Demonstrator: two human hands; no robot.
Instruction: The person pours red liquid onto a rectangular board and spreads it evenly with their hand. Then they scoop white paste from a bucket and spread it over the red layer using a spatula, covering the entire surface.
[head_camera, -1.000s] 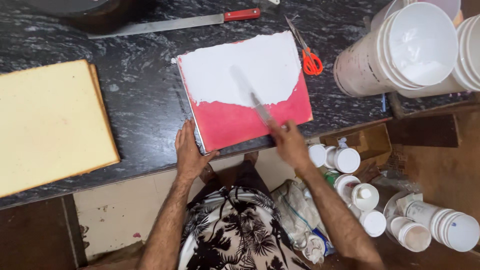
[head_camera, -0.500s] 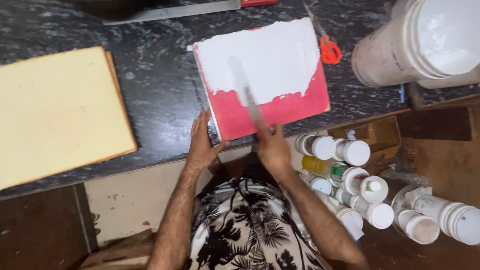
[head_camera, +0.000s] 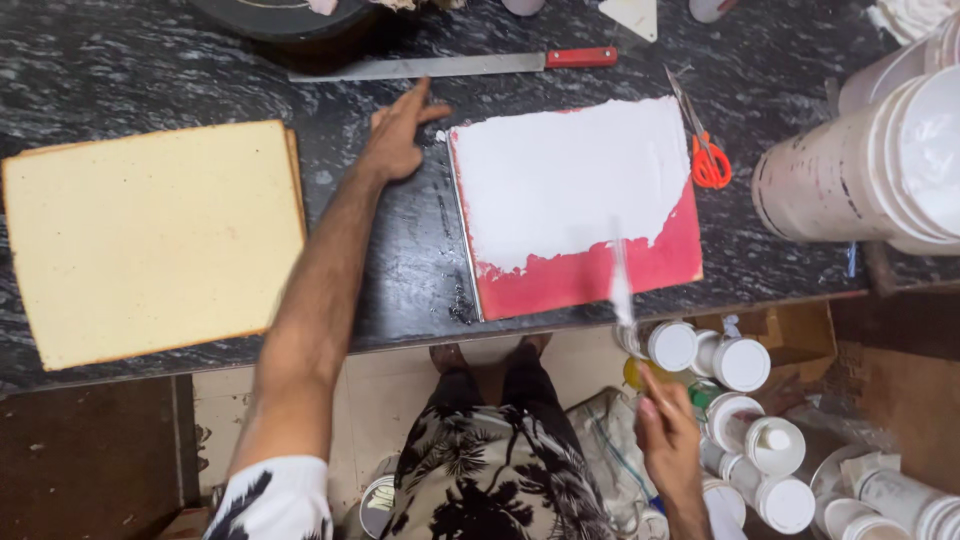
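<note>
I see the left hand (head_camera: 398, 135) lying flat and open on the dark bench (head_camera: 150, 70), just beside the red cake (head_camera: 580, 205) (white cream covers most of its top). It holds nothing. The right hand (head_camera: 668, 440) hangs below the bench edge with its grip closed on a thin spatula (head_camera: 620, 285), whose blurry blade points up over the cake's red front strip. A plain yellow cake (head_camera: 150, 240) lies well to the left. A long knife (head_camera: 450, 65) and orange scissors (head_camera: 705, 150) rest nearby.

Dim, warm indoor light, glare on white buckets (head_camera: 900, 160) — palette knife (head_camera: 622, 285) motion-blurred, corners dark
</note>
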